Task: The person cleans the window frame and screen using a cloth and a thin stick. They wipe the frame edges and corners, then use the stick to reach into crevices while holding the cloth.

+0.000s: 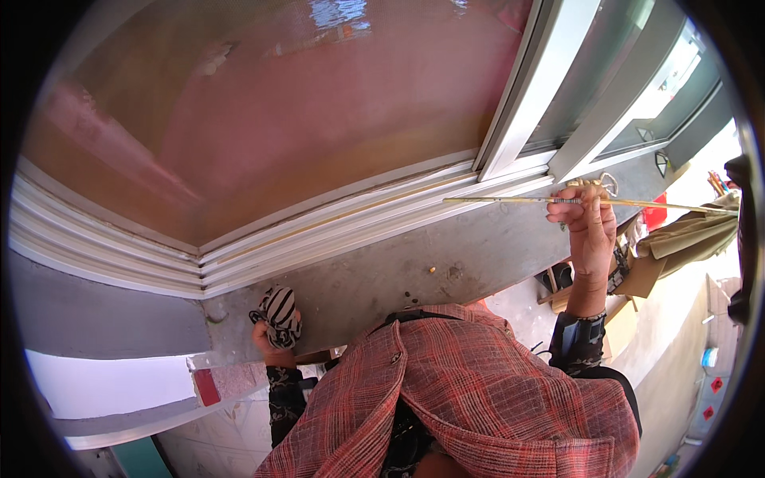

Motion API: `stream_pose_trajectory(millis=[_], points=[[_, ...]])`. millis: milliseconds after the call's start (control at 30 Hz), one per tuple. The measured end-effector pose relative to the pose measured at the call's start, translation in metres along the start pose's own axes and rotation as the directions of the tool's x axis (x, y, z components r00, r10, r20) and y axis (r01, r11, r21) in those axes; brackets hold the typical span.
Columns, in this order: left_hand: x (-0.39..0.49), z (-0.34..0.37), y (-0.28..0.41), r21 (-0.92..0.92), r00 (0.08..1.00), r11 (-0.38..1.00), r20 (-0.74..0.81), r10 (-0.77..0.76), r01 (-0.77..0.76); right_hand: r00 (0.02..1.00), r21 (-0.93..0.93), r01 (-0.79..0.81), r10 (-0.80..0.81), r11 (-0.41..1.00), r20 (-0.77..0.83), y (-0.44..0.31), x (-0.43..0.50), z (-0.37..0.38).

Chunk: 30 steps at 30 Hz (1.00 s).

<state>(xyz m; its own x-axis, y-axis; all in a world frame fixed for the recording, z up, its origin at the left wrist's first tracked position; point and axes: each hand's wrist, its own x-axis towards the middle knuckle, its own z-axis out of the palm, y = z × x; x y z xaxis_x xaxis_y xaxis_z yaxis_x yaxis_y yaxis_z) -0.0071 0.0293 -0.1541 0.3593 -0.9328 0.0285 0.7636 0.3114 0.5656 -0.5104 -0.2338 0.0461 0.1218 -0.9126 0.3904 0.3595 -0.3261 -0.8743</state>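
In my left hand [272, 346] is a bunched black-and-white striped cloth [280, 316], held at the near left part of the grey window sill [382, 269]. Up at the right, my right hand [588, 233] grips a long thin stick [508, 199] between thumb and fingers. One end of the stick points left over the white sliding-window track [358, 230]; the other runs far to the right. The track has several parallel grooves, and a yellowish strip shows along one of them. Behind it stands a window pane with a mesh screen [334, 119].
White upright window frames [541, 89] rise at the right. A small yellow bit [432, 270] and dark specks lie on the sill. Below right are cardboard [642, 275], a brown cloth [693, 230] and a red item [655, 209]. A dark red block [206, 387] sits at lower left.
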Motion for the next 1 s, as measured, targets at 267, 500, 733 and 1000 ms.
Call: stream_pose_trajectory(millis=[267, 500, 733, 1000], points=[[0.029, 0.085, 0.022, 0.124, 0.986, 0.992, -0.168, -0.018, 0.039, 0.998, -0.168, 0.037, -0.045, 0.985, -0.039, 0.003, -0.006, 0.006], [0.123, 0.224, -0.019, 0.461, 0.932, 0.88, 0.257, -0.256, 0.114, 0.997, -0.272, 0.063, -0.074, 0.96, -0.03, 0.006, -0.017, 0.016], [0.177, 0.246, -0.106, 0.739, 0.731, -0.072, 0.639, -0.24, -0.67, 0.999, -0.247, 0.023, -0.014, 0.969, 0.038, 0.006, -0.023, 0.025], [0.144, 0.215, -0.095, 0.724, 0.748, -0.195, 0.655, -0.108, -0.662, 0.994, -0.144, -0.016, 0.032, 0.989, 0.109, 0.034, -0.02, 0.049]])
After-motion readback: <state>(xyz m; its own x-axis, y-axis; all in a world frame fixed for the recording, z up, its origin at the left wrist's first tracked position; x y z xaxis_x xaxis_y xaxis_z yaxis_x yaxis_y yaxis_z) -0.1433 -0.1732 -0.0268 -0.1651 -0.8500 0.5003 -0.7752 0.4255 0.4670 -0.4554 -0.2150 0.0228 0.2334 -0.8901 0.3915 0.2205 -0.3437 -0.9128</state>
